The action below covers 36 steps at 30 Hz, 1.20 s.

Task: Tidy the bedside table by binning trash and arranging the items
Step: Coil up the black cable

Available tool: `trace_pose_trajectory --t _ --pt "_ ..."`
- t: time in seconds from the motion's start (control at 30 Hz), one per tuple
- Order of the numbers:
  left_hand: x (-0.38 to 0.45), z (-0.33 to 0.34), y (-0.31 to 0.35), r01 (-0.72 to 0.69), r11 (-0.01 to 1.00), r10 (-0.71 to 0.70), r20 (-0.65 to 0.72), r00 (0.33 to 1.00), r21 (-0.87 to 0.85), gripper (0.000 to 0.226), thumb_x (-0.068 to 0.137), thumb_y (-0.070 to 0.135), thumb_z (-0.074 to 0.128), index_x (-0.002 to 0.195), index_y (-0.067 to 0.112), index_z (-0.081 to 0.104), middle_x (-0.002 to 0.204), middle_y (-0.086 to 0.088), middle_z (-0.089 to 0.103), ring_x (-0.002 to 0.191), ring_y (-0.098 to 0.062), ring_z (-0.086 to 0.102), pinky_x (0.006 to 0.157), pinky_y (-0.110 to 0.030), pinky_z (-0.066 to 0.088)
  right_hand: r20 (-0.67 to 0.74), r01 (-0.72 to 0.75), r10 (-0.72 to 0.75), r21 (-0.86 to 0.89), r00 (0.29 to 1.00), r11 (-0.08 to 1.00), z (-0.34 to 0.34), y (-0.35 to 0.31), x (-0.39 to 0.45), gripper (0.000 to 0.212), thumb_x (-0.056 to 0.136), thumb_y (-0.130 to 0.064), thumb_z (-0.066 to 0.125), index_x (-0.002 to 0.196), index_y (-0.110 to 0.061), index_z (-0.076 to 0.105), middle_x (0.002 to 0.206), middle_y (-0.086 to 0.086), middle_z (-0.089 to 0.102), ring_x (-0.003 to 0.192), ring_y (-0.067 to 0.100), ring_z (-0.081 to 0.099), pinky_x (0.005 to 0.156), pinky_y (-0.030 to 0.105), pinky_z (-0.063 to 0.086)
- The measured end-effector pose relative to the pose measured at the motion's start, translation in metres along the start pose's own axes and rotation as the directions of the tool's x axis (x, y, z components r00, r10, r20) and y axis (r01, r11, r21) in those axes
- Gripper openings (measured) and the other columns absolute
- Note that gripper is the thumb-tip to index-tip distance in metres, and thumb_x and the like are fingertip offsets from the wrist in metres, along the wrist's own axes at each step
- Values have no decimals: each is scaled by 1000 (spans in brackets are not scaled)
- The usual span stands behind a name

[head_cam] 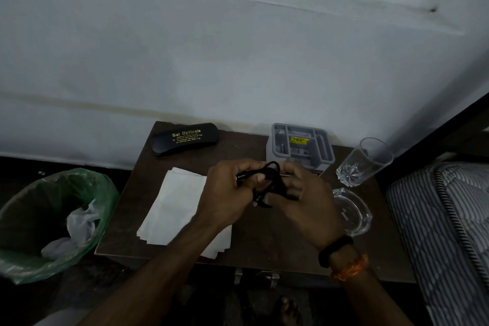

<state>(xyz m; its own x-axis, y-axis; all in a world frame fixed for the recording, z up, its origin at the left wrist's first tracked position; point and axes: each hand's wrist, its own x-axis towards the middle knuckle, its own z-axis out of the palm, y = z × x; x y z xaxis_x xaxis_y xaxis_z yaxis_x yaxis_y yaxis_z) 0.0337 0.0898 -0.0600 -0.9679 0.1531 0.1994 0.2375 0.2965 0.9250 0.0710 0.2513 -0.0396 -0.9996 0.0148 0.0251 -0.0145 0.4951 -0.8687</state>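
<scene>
Bedside table (259,241): black case (184,138) lettered "Sai Opticals"; both hands' fingers (260,178) grasping black cable (267,180).

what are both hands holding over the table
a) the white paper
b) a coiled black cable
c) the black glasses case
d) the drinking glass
b: the left hand and right hand both curl their fingers round a coiled black cable, while the black glasses case, drinking glass and white paper sit untouched on the table.

Both forearms are bare — no sleeves reach into view. The right wrist wears 2 things: a black band (335,251) and, just behind it, a knotted orange thread (350,268). A bare foot (289,311) shows below.
</scene>
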Motion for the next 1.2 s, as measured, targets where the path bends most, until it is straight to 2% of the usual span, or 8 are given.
trace_pose_trajectory --t 0.23,0.37,0.53,0.63,0.73,0.83,1.1,1.2 --pt "2 1 -3 53 997 -51 43 998 -58 25 88 7 69 111 17 75 104 6 76 96 -1 70 83 -15 55 -67 223 -342 -638 937 737 4 11 1 55 83 -37 71 134 -29 52 133 1 58 109 19 62 82 36 58" --pt "3 -1 -6 94 989 -93 13 996 -117 29 87 6 69 115 13 72 111 1 74 102 -7 69 91 -25 56 -84 377 -586 -690 806 618 8 5 1 24 89 -27 58 107 -24 73 123 5 61 106 25 55 81 38 53" --pt "3 -2 -7 82 997 -81 -82 993 5 31 88 12 69 118 17 69 117 1 72 101 3 63 87 -2 46 -125 471 -653 -592 747 653 21 3 -1 24 86 -11 54 104 -10 70 102 11 68 96 18 54 83 30 46" --pt "0 -3 -4 45 993 -31 -128 991 113 31 90 12 67 121 16 68 119 -1 71 105 0 58 91 -6 45 -154 488 -670 -571 726 660 25 -3 -6 29 85 -9 51 106 -10 71 99 8 74 95 13 59 85 27 48" --pt "-2 -4 -1 -106 969 139 -136 981 224 32 93 19 59 123 13 66 115 -6 72 104 -9 62 94 -25 50 -299 436 -539 -347 788 830 21 -12 -7 18 95 -9 57 108 -20 62 105 -5 73 98 2 66 85 23 54" --pt "-1 -4 1 -194 929 222 -53 974 316 35 95 14 55 129 11 63 103 -7 68 90 -14 61 78 -16 46 -384 291 -248 59 889 955 16 -17 -6 14 98 -9 56 103 -21 57 103 -8 72 98 6 70 81 30 59" --pt "4 -13 11 81 990 -48 267 962 -115 24 96 13 59 118 22 65 110 12 68 104 6 62 85 -11 51 -429 114 165 553 888 825 7 -13 -1 6 99 -10 52 100 -15 55 95 13 72 83 21 74 67 27 59" --pt "4 -14 10 219 957 -136 372 918 -191 23 97 7 54 116 13 64 111 -2 69 104 -11 67 84 -25 58 -417 59 270 626 868 778 7 -11 0 8 98 -8 53 100 -15 55 88 8 72 73 16 74 60 24 58"
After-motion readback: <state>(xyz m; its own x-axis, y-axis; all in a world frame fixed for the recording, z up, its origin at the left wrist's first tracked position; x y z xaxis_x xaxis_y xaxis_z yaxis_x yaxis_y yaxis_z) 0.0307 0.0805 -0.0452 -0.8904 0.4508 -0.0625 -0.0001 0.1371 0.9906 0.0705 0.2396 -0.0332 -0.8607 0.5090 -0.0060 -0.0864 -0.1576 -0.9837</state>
